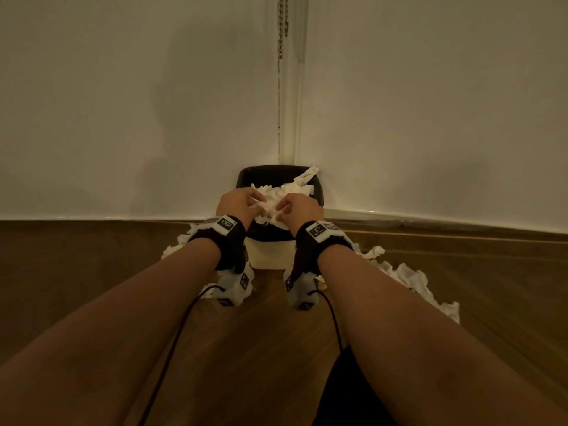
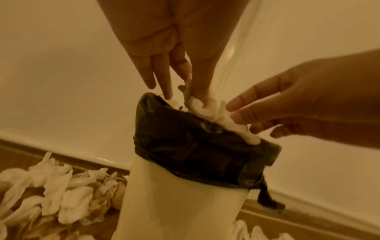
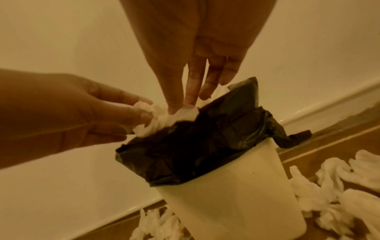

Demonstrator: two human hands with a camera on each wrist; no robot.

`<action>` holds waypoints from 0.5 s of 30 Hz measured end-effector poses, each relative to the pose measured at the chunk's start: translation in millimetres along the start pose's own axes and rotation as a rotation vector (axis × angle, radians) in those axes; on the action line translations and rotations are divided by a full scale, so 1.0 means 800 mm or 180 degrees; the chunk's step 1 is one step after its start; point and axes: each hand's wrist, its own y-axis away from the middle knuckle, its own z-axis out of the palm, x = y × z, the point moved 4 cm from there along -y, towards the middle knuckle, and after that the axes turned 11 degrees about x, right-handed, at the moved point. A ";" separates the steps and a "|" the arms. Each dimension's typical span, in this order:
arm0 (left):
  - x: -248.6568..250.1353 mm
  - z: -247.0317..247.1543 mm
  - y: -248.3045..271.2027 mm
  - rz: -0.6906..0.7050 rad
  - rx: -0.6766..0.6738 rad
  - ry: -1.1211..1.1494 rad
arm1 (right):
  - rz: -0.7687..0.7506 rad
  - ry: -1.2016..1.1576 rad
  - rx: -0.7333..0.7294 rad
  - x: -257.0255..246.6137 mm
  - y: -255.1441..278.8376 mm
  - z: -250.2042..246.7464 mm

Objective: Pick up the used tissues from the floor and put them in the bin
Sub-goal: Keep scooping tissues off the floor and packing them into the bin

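Observation:
A cream bin (image 1: 270, 255) with a black liner (image 1: 246, 176) stands in the corner, heaped with crumpled white tissues (image 1: 290, 189). Both hands are over its mouth. My left hand (image 1: 255, 204) pinches a tissue wad (image 3: 164, 120) at the near rim; the right wrist view shows its fingers (image 3: 139, 112) curled round the wad. My right hand (image 1: 281, 210) points its straight fingers (image 3: 191, 92) down onto the same heap and touches it. In the left wrist view my left hand (image 2: 180, 94) pinches a tissue strip (image 2: 207, 108) just above the liner (image 2: 195, 146).
Several used tissues lie on the wooden floor left of the bin (image 1: 181, 241) and in a trail to its right (image 1: 408, 278). White walls and a skirting board close in behind the bin. A bead chain (image 1: 281, 29) hangs in the corner.

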 end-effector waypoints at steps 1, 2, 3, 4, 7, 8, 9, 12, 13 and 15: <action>0.000 0.006 -0.003 0.0099 -0.0103 -0.0157 | -0.0050 0.0205 0.0034 0.000 -0.004 0.002; -0.001 0.011 -0.006 0.0172 -0.0177 -0.0295 | -0.0094 0.0367 0.0074 0.002 -0.008 0.003; -0.003 0.015 -0.010 0.0225 -0.0226 -0.0422 | -0.0130 0.0503 0.0072 0.002 -0.012 0.004; -0.005 0.018 -0.014 0.0288 -0.0267 -0.0556 | -0.0172 0.0612 0.0037 0.004 -0.017 0.007; -0.008 0.028 -0.027 0.0674 -0.0415 -0.1207 | -0.0246 0.0999 -0.0052 0.007 -0.030 0.018; -0.008 0.032 -0.030 0.0812 -0.0446 -0.1396 | -0.0209 0.1120 0.0006 0.009 -0.035 0.022; -0.006 0.037 -0.034 0.0890 -0.0492 -0.1558 | -0.0136 0.1149 0.0081 0.009 -0.040 0.025; 0.004 0.052 -0.047 0.0964 -0.0843 -0.1813 | 0.0198 0.0586 0.0095 0.015 -0.063 0.038; 0.007 0.056 -0.050 0.0914 -0.1073 -0.1859 | 0.0316 0.0407 0.0002 0.016 -0.066 0.040; 0.012 0.065 -0.057 0.0667 -0.1482 -0.1979 | 0.0308 0.0338 -0.0290 0.017 -0.080 0.049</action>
